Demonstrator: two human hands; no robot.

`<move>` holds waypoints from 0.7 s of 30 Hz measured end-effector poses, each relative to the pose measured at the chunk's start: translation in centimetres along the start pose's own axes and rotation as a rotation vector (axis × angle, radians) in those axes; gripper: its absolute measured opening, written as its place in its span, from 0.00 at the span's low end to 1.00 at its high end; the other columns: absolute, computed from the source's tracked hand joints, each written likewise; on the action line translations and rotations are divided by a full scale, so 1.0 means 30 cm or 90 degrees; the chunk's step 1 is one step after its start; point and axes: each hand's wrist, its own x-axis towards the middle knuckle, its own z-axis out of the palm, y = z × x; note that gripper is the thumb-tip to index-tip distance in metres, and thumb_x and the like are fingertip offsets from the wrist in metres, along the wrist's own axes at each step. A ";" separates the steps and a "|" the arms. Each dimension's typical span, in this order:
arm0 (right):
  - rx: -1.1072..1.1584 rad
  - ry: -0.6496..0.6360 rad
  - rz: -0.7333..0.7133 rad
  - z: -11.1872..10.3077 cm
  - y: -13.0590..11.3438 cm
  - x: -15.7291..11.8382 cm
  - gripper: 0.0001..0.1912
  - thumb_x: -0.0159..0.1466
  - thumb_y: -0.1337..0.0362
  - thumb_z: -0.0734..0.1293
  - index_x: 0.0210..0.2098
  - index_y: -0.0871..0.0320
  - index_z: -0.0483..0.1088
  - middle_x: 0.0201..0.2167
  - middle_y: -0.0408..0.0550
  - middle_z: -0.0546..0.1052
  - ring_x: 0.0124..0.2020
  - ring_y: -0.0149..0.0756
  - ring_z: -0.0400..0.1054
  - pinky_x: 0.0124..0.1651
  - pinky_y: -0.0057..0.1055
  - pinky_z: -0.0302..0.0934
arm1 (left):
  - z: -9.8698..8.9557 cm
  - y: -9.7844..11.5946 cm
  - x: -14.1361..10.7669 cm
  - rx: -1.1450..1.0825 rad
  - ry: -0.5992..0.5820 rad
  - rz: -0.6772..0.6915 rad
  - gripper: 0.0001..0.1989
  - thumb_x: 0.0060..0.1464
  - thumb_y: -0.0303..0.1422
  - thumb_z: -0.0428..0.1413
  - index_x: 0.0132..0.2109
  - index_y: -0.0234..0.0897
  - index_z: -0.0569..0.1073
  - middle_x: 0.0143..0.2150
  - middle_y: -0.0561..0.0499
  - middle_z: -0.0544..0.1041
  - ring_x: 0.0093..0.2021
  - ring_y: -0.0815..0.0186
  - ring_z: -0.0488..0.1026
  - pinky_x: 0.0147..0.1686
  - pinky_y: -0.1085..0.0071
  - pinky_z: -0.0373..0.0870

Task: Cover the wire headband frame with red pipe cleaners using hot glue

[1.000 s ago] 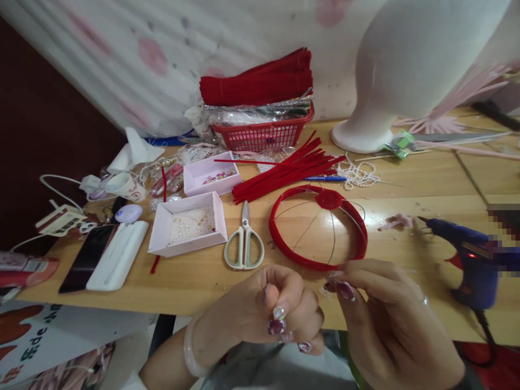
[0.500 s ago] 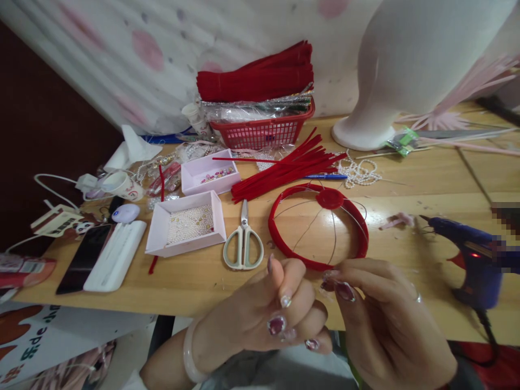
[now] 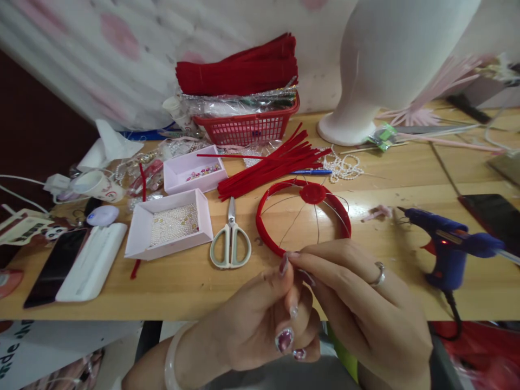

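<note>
My left hand [image 3: 264,317] is closed with its fingers curled and the thumb against the index finger. Its fingertips meet those of my right hand [image 3: 361,303], which is pinched closed. Anything between them is too small or hidden to make out. Just beyond the fingers lies a red velvety hoop [image 3: 261,222], crossed by thin wires that run to a red disc [image 3: 312,193] at its far side. The right hand covers part of the hoop's near edge. Left of it, white-handled scissors [image 3: 231,244] lie closed, blades pointing away.
A box of pearl beads [image 3: 173,225] and a box of gems [image 3: 203,172] stand left. Red pipe cleaners [image 3: 268,167] lie behind, before a red basket [image 3: 247,129]. A blue glue gun [image 3: 441,244] with a lit red light stands right, near a white mannequin head [image 3: 369,70].
My hands have come together at the fingertips, the right moving left to the left hand. The whole view has shifted, so the table's things appear further left.
</note>
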 end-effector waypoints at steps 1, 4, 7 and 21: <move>0.010 -0.003 -0.002 -0.002 -0.001 0.000 0.15 0.68 0.79 0.61 0.51 0.62 0.70 0.43 0.48 0.76 0.42 0.30 0.70 0.44 0.28 0.66 | 0.001 0.000 -0.002 0.000 -0.003 -0.001 0.24 0.68 0.42 0.50 0.24 0.38 0.62 0.15 0.61 0.60 0.15 0.75 0.50 0.22 0.78 0.57; 0.077 -0.009 0.006 0.000 -0.003 0.002 0.17 0.67 0.81 0.60 0.51 0.62 0.70 0.42 0.47 0.75 0.42 0.30 0.70 0.44 0.27 0.67 | 0.010 0.003 -0.003 0.003 -0.016 -0.005 0.27 0.68 0.42 0.50 0.22 0.37 0.55 0.14 0.61 0.59 0.15 0.76 0.50 0.25 0.78 0.58; 0.133 -0.005 0.013 0.004 -0.004 0.008 0.18 0.66 0.82 0.60 0.52 0.62 0.69 0.41 0.47 0.75 0.42 0.28 0.71 0.44 0.24 0.68 | 0.020 0.006 0.001 0.008 -0.037 -0.005 0.30 0.68 0.43 0.51 0.20 0.36 0.53 0.14 0.60 0.58 0.15 0.76 0.51 0.26 0.76 0.56; 0.137 0.002 0.017 0.011 -0.001 0.019 0.18 0.66 0.81 0.61 0.51 0.62 0.70 0.40 0.47 0.76 0.41 0.29 0.72 0.42 0.25 0.69 | 0.022 0.010 0.007 0.019 0.010 -0.028 0.35 0.61 0.49 0.58 0.17 0.36 0.52 0.12 0.60 0.58 0.14 0.77 0.53 0.27 0.76 0.59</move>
